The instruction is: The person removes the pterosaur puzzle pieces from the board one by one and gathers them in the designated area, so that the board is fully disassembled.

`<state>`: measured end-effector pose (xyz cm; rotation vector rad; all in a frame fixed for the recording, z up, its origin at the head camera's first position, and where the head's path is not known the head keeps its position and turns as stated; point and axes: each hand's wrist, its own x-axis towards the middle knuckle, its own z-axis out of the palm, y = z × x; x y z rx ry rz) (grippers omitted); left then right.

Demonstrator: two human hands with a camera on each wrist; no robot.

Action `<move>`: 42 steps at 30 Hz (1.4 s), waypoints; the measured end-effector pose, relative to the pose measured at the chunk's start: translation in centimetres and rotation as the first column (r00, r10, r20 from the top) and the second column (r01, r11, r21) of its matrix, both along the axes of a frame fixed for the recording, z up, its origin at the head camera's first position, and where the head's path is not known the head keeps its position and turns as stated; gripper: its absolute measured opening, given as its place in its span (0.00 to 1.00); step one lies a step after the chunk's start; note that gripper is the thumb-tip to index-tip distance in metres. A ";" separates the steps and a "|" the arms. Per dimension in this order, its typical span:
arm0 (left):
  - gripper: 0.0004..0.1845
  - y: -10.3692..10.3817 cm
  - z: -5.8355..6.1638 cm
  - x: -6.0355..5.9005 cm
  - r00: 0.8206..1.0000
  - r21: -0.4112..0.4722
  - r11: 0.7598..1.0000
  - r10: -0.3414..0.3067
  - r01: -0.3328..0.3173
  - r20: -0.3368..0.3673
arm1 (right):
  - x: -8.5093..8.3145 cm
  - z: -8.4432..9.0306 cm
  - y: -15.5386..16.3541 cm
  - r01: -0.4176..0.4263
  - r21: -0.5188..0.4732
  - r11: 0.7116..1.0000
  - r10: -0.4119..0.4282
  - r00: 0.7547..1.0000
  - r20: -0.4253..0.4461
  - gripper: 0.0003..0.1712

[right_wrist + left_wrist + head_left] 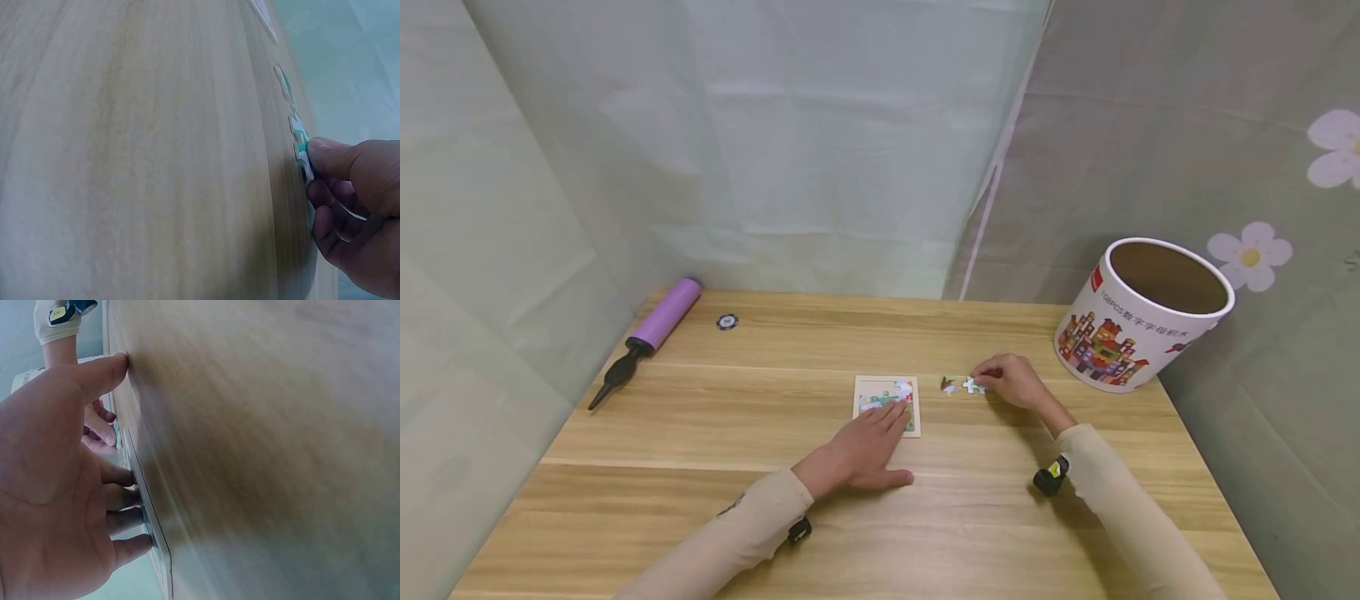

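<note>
**Two hands at a small jigsaw on a wooden table**

Where the right hand (1011, 381) curls at the middle of the table, its thumb and fingers pinch a loose puzzle piece (974, 386), white with green and blue, that lies flat on the wood. A second loose piece (950, 384), with a dark red patch, lies just beside it on the left, apart from the hand. The right wrist view shows the thumb (331, 156) pressed on the edge of the pinched piece (300, 145), with further pieces in a row beyond it.

Just left of these pieces lies the puzzle board (887, 403), a small square frame with a coloured picture partly filled in. The left hand (862, 450) rests flat on the board's near part, fingers straight and spread, thumb out on the table (715, 442). The left wrist view shows those fingertips (128, 478) pressing on the board's edge.

At the right back corner stands an open cardboard tub (1138, 312), printed with coloured houses, tilted slightly. At the left back lie a purple hand pump (651, 333) and, near it, a small dark round disc (727, 321). Pale curtains (820, 142) close in the table on all sides.
</note>
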<state>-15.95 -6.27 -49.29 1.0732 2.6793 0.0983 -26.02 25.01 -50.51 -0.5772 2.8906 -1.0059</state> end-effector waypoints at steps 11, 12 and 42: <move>0.50 -0.2 0.1 0.3 1.000 0.042 0.999 -0.006 0.007 -0.009 | -0.2 1.9 -1.3 -0.013 -0.025 1.000 0.012 0.999 -0.044 0.09; 0.50 -0.2 0.2 0.3 1.000 0.051 0.999 -0.004 0.005 -0.014 | -0.1 2.2 -1.7 -0.022 -0.031 0.999 0.020 0.998 -0.051 0.10; 0.52 -1.3 0.0 0.6 0.998 0.026 0.998 -0.061 0.062 -0.018 | -0.3 0.3 -10.8 -0.318 0.041 0.947 0.320 0.944 -0.083 0.09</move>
